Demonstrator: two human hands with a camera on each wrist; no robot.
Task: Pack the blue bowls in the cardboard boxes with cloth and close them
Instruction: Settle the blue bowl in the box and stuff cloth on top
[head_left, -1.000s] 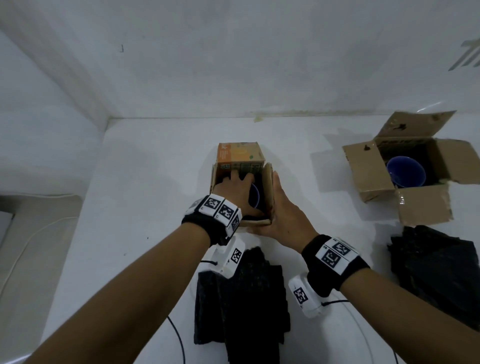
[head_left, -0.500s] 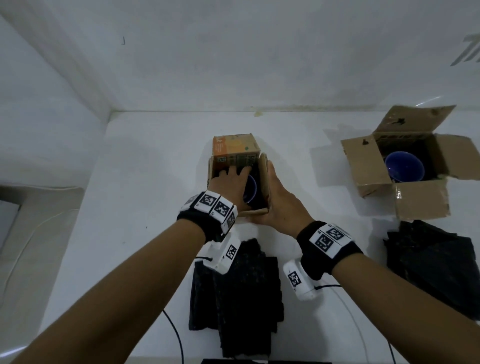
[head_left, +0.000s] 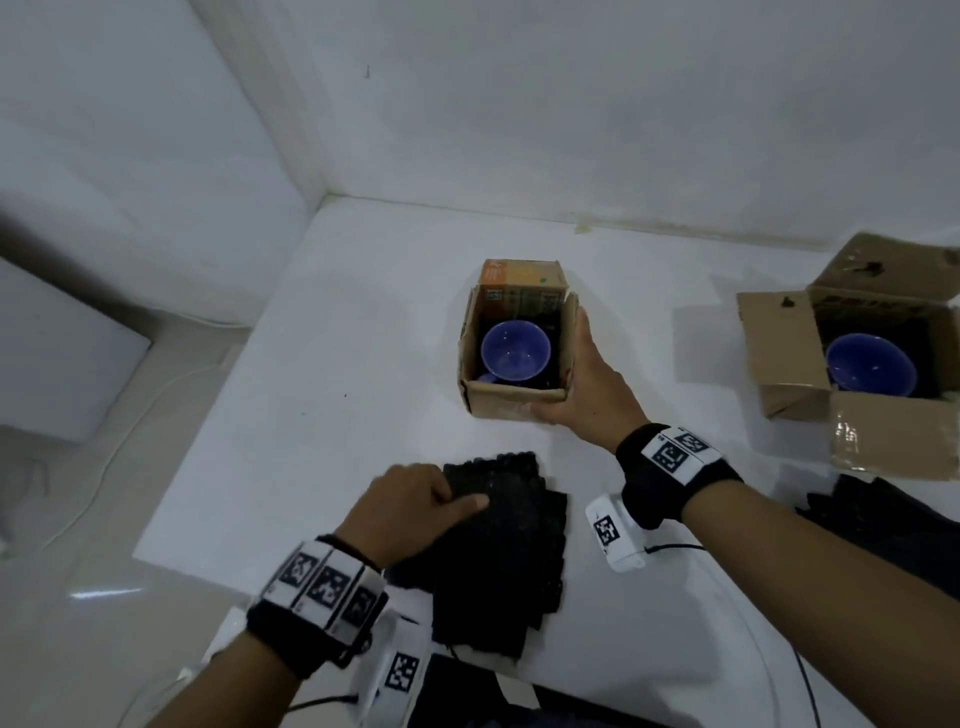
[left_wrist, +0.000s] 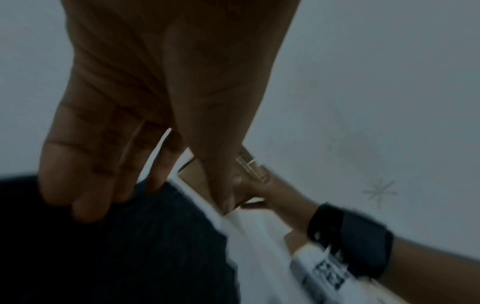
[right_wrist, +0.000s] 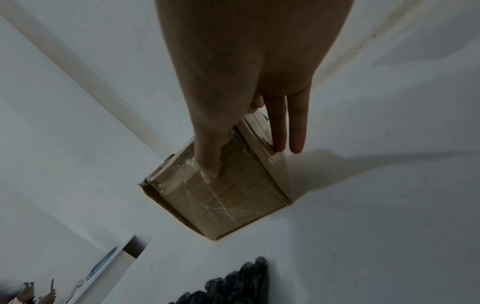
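Note:
A small open cardboard box (head_left: 511, 402) stands mid-table with a blue bowl (head_left: 514, 351) inside on dark cloth. My right hand (head_left: 563, 364) braces its near right corner: straight fingers (right_wrist: 296, 133) lie along the right wall, the thumb flat on the taped front face (right_wrist: 228, 197). My left hand (head_left: 447, 499) is on a black cloth pile (head_left: 498, 551) near the table's front edge. Its thumb lies on top and its curled fingers (left_wrist: 85, 195) grip the cloth (left_wrist: 116, 246) at the far left corner.
A second, larger open box (head_left: 779, 358) at the right holds another blue bowl (head_left: 870, 371), with another black cloth (head_left: 893, 525) in front of it. White walls close the back and left. The table's left edge drops to a pale floor with a cable.
My left hand came out of the small box and moved back to the black cloth pile, uncovering the bowl. My right hand stays on the box's right side.

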